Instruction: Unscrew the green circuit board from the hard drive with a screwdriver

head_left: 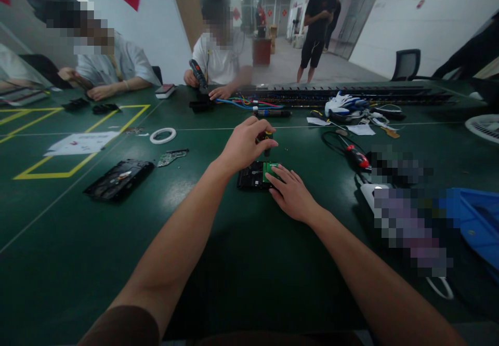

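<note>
My left hand (249,141) is closed around the handle of a short screwdriver (267,151), dark with a bit of yellow. The tool stands upright, its tip down at a green circuit board (268,171). That board sits in a black plastic housing (249,176) lying on the table. With fingers stretched out, my right hand (292,193) rests on the right side of the board and housing. Whether the screwdriver tip sits in a screw is too small to tell.
Left on the green table (249,283) lie another black housing (120,178), a loose circuit board (171,157) and a white tape roll (162,136). Right are a red-black screwdriver (357,157), gloves (346,108) and a blue bin (479,221). Across sits a person (220,60) holding a power tool (198,73).
</note>
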Available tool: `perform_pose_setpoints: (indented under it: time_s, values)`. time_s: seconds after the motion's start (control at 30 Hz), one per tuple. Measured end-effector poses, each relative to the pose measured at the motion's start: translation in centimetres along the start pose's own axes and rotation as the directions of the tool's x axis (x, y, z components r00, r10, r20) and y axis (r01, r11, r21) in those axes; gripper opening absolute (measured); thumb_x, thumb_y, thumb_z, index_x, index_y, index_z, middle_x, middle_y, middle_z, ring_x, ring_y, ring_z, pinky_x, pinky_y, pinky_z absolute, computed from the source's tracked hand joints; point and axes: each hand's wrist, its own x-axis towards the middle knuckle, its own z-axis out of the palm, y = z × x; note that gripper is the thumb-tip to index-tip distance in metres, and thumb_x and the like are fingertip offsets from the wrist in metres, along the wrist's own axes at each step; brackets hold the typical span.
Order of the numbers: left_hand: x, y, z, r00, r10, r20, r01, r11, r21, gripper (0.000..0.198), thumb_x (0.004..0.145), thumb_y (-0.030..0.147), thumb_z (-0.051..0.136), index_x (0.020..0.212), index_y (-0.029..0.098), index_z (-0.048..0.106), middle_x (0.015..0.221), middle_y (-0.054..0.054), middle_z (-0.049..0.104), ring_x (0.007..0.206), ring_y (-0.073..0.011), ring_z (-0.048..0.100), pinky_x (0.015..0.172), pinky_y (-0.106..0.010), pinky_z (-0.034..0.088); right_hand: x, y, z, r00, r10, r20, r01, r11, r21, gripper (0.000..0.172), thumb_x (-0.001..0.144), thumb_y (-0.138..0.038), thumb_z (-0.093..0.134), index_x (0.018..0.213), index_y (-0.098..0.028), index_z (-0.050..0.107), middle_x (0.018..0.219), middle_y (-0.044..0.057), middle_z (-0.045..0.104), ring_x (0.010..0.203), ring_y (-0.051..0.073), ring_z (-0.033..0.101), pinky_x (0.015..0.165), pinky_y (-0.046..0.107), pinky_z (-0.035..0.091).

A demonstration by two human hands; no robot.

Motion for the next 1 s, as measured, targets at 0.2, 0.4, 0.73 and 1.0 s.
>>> perform_pose_setpoints:
  time_s: [0.2, 0.4, 0.73, 1.0]
  values:
    - [0.09, 0.11, -0.17, 0.988, 0.099, 0.12, -0.085, 0.99, -0.112, 0.029, 0.093, 0.01, 0.062, 0.117, 0.022, 0.072, 0.117, -0.005, 0.075, 0.108, -0.0192, 0.069, 0.096, -0.036, 0.056, 0.02, 0.07, 0.03, 1.0, 0.008, 0.011, -0.008, 1.0, 0.0, 0.048, 0.107, -0.032, 0.046, 0.153, -0.022, 0.053, 0.166, 0.012, 0.043, 0.159, 0.032, 0.027, 0.126, 0.061, 0.028]
    - [0.01, 0.0, -0.07, 0.986, 0.107, 0.128, -0.089, 0.986, -0.14, 0.038, 0.092, 0.005, 0.056, 0.122, 0.022, 0.073, 0.12, -0.004, 0.076, 0.109, -0.0181, 0.071, 0.1, -0.035, 0.055, 0.06, 0.06, -0.02, 1.0, 0.009, 0.016, -0.009, 1.0, 0.022, 0.049, 0.106, -0.034, 0.046, 0.154, -0.026, 0.051, 0.166, 0.01, 0.043, 0.159, 0.032, 0.026, 0.126, 0.064, 0.027]
    - [0.06, 0.06, -0.13, 0.999, 0.001, 0.05, 0.0, 1.0, -0.024, 0.02, 0.09, 0.023, 0.076, 0.11, 0.021, 0.071, 0.102, -0.005, 0.068, 0.088, -0.0181, 0.065, 0.082, -0.032, 0.055, 0.0, 0.11, -0.03, 1.0, 0.006, 0.014, -0.006, 1.0, 0.013, 0.049, 0.107, -0.034, 0.045, 0.154, -0.023, 0.052, 0.167, 0.012, 0.042, 0.159, 0.032, 0.027, 0.126, 0.063, 0.027]
    - [0.0, 0.09, -0.32, 0.999, -0.046, 0.009, 0.045, 0.997, 0.06, 0.022, 0.086, 0.03, 0.082, 0.103, 0.021, 0.07, 0.094, -0.003, 0.065, 0.077, -0.0159, 0.059, 0.075, -0.031, 0.05, -0.04, 0.16, 0.06, 1.0, 0.004, 0.004, -0.004, 1.0, 0.027, 0.049, 0.106, -0.033, 0.046, 0.154, -0.027, 0.051, 0.166, 0.01, 0.043, 0.159, 0.032, 0.026, 0.126, 0.064, 0.026]
